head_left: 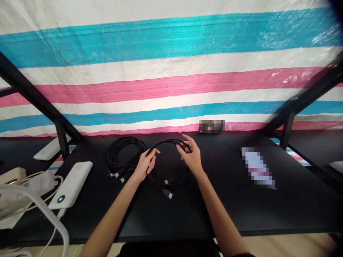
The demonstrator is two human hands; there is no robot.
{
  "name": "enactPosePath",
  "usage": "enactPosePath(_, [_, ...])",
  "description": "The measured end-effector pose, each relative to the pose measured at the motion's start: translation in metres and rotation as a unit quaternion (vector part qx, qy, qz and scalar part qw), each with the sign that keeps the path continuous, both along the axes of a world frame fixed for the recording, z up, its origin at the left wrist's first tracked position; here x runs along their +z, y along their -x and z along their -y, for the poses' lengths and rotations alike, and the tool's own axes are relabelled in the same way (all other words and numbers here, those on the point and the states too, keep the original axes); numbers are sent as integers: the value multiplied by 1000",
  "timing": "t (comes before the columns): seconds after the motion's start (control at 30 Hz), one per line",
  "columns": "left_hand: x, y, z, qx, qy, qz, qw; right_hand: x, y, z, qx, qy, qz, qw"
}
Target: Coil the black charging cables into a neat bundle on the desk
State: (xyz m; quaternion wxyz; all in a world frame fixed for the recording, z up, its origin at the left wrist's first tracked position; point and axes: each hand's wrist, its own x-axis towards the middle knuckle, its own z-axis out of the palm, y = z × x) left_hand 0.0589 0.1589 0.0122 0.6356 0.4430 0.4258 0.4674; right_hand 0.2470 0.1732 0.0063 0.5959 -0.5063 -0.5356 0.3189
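Observation:
A coiled black USB cable (166, 141) is stretched as a loop between my two hands, its lower turns hanging near the table. My left hand (146, 163) is closed round the loop's left side. At its right side, my right hand (193, 155) grips the strands between thumb and fingers, with one finger pointing out. The cable's USB plug (167, 193) shows at the bottom of the loop, below my left hand. Just left of that hand lies a second coil of black cable (107, 154), with several metal-tipped plugs at its lower edge.
At left on the black table (227, 210) lies a white power bank (73, 182) with a cord plugged in. A white power strip (40, 184) and cords crowd the left edge. A blurred packet (257, 167) lies at right; a striped sheet (171, 85) hangs behind.

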Motion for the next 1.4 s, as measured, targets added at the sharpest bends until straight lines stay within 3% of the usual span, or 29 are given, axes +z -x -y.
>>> enactPosePath(0.13, [3,-2,2,-69,39,19,997,-3,-3,1,-16,-4,188,982])
enactPosePath(0.23, [-1,-5,3,-41,-2,-36,998,-4,-4,2,-27,19,288,957])
enactPosePath(0.33, [-4,-8,3,-9,-40,-84,996,-5,-4,1,-19,29,311,950])
enactPosePath(0.43, [-5,-10,3,2,-42,-91,995,-7,-3,-1,17,39,229,972])
enactPosePath(0.53, [-6,-9,1,50,-63,-119,990,-7,-5,-3,36,90,53,994])
enactPosePath(0.6, [-10,-7,-2,99,-98,-161,977,-5,-8,-4,40,116,-90,988])
enactPosePath(0.67, [-15,-4,-6,146,-132,-214,957,-1,-11,-3,47,93,-203,974])
enactPosePath(0.77, [-25,-3,-10,189,-137,-273,933,6,-13,0,52,15,-276,960])
enactPosePath(0.87, [-28,-3,-10,205,-131,-280,929,10,-10,3,44,-17,-310,950])
enactPosePath(1.07, [-17,-10,-5,111,-115,-191,969,13,-9,5,57,1,-375,925])
enactPosePath(1.17, [-13,-16,1,-21,-43,-147,988,16,-10,7,74,14,-374,924])
enactPosePath(1.27, [-10,-21,9,-129,44,-94,986,17,-11,9,131,27,-355,925])
enactPosePath(1.4, [-6,-25,15,-85,68,-10,994,17,-11,12,205,69,-351,911])
